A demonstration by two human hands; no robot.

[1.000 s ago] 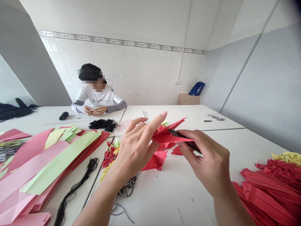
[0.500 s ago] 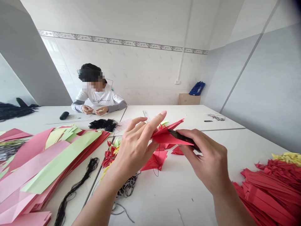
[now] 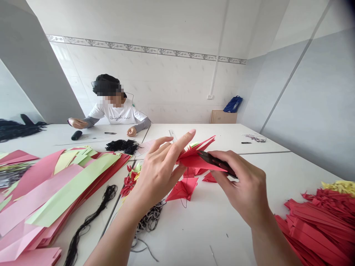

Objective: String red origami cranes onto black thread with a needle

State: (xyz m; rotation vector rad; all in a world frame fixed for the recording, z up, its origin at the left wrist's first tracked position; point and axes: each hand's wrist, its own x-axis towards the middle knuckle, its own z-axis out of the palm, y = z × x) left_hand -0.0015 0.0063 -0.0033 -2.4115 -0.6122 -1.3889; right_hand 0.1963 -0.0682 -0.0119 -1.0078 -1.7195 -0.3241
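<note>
My left hand (image 3: 158, 173) pinches a folded red paper piece (image 3: 191, 161) at its left end, index finger stretched out above it. Black thread snips (image 3: 217, 162) sit in the grip of my right hand (image 3: 246, 184). Their tips reach in between the paper's layers. Just below, another folded red paper piece (image 3: 183, 189) is strung on a black thread (image 3: 183, 204). The thread runs up to the paper in my left hand. My left fingertips are partly hidden behind that paper.
Coloured paper sheets (image 3: 74, 192) spread over the left, beside a black thread bundle (image 3: 83, 225). Red paper strips (image 3: 318, 218) are heaped at the right. Tangled cord (image 3: 151, 220) lies by my left wrist. Across the table sits a person (image 3: 119, 114).
The red paper's layers have spread slightly around the snips' tips. Across the table, the person's hands have moved apart, and a pair of snips now shows between them.
</note>
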